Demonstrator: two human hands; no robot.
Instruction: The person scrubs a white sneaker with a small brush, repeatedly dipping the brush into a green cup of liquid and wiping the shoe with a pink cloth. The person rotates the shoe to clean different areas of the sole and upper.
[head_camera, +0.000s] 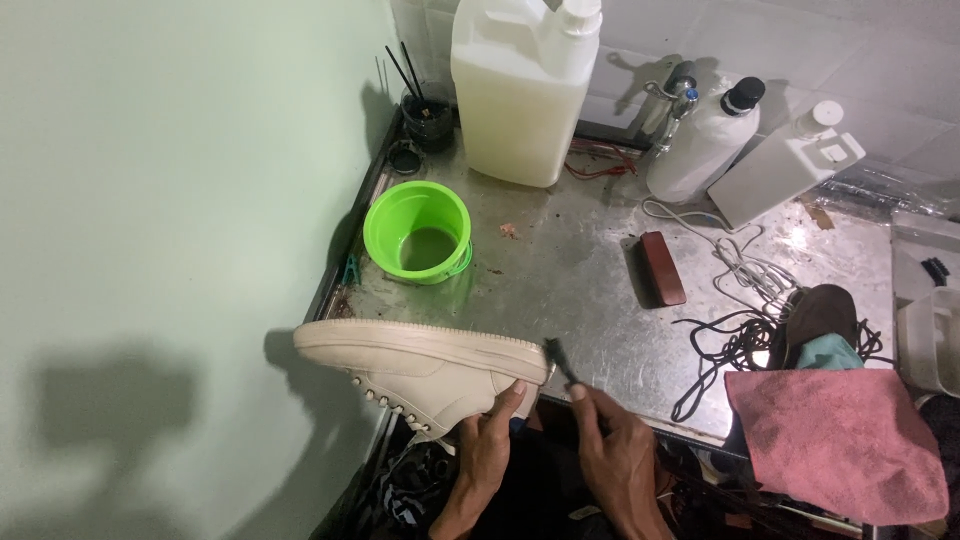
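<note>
Cream leather sneaker (420, 362) lay sole-up just below the green bucket (418, 231), gripped at its heel by the left hand (485, 445); the right hand (618, 455) pinched a small dark brush (562, 362) against its heel

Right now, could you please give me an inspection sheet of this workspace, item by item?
Surface: metal table, stained and wet-looking.
Job's things: cream shoe held sole-up over the table's near edge; small dark brush at its heel.
Clutter: green bucket with a little liquid, large white jug, two white bottles, brown block, pink cloth, dark cup with sticks.
Grippers: left hand grips the shoe; right hand holds the brush.
Cables: white cord and dark laces tangled at right.
Surroundings: pale green wall at left, white tiles behind.
</note>
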